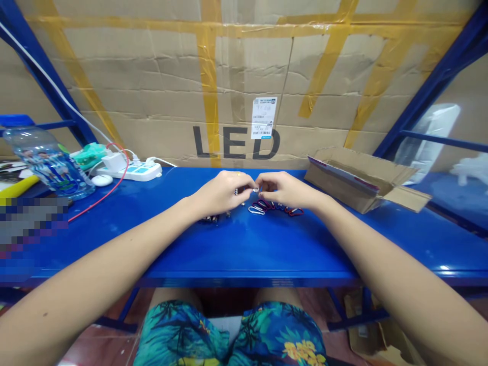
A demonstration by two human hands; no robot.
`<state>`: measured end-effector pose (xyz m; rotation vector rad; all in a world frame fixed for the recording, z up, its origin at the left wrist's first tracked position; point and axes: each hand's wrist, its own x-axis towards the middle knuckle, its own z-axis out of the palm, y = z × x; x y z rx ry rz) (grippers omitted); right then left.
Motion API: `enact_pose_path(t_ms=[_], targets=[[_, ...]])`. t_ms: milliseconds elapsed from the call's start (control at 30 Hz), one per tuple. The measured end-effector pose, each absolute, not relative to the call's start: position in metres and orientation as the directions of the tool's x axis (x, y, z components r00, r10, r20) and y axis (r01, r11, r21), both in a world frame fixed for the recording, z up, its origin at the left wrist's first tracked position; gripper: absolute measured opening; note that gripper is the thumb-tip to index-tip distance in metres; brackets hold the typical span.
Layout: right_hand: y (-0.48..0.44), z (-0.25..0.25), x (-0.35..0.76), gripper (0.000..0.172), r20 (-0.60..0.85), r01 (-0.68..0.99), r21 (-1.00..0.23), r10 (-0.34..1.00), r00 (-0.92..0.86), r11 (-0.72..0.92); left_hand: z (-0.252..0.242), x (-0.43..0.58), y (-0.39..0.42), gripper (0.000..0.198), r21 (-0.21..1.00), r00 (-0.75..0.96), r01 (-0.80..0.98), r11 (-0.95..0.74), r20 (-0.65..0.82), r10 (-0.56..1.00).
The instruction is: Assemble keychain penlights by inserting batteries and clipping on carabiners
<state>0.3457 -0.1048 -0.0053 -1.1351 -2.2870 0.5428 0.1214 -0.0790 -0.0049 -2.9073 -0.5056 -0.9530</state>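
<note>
My left hand (219, 193) is closed in a pinch, with a small silver ring (255, 190) at its fingertips. From the other side, my right hand (285, 188) brings curled thumb and forefinger to the same ring; the exact grip is too small to make out. Just below the fingers lies a silver carabiner (256, 210). Beside it, a row of purple, red and dark carabiners ends in an orange one (296, 212), partly under my right hand. Small dark metal pieces (212, 219) lie below my left hand, which partly covers them.
On the blue table (244, 254), an opened cardboard box (343, 178) stands at the right. A power strip (143, 172), a water bottle (53, 162) and a red cable (110, 192) are at the left. A large carton marked LED (163, 101) rises behind the table.
</note>
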Motion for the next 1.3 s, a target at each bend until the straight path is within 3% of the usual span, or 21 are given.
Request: enact_pose_path(t_ms=[167, 267, 400, 833, 1100, 1300], targets=[[-0.102, -0.006, 0.349, 0.012, 0.278, 0.627, -0.541, 0.823, -0.495, 0.56, -0.005, 0.117, -0.075, 0.019, -0.018, 0.808, 0.447, -0.894, 0.438, 0.395], [-0.101, -0.006, 0.349, 0.012, 0.274, 0.64, -0.524, 0.823, -0.498, 0.562, -0.009, 0.115, -0.073, 0.021, -0.112, 0.87, 0.447, -0.887, 0.286, 0.402], [-0.102, -0.007, 0.348, 0.013, 0.261, 0.645, -0.521, 0.824, -0.502, 0.558, -0.013, 0.115, -0.071, 0.024, -0.169, 0.906, 0.406, -0.898, 0.208, 0.37], [-0.105, -0.005, 0.345, 0.016, 0.231, 0.673, -0.504, 0.835, -0.5, 0.542, -0.01, 0.118, -0.071, 0.023, -0.039, 0.89, 0.45, -0.892, 0.105, 0.444], [-0.104, -0.005, 0.346, 0.017, 0.232, 0.663, -0.522, 0.837, -0.496, 0.537, -0.002, 0.116, -0.076, 0.009, -0.001, 0.853, 0.512, -0.859, 0.115, 0.508], [-0.105, -0.005, 0.344, 0.014, 0.237, 0.644, -0.535, 0.829, -0.507, 0.547, 0.0, 0.119, -0.076, 0.012, 0.13, 0.775, 0.453, -0.882, 0.432, 0.461]])
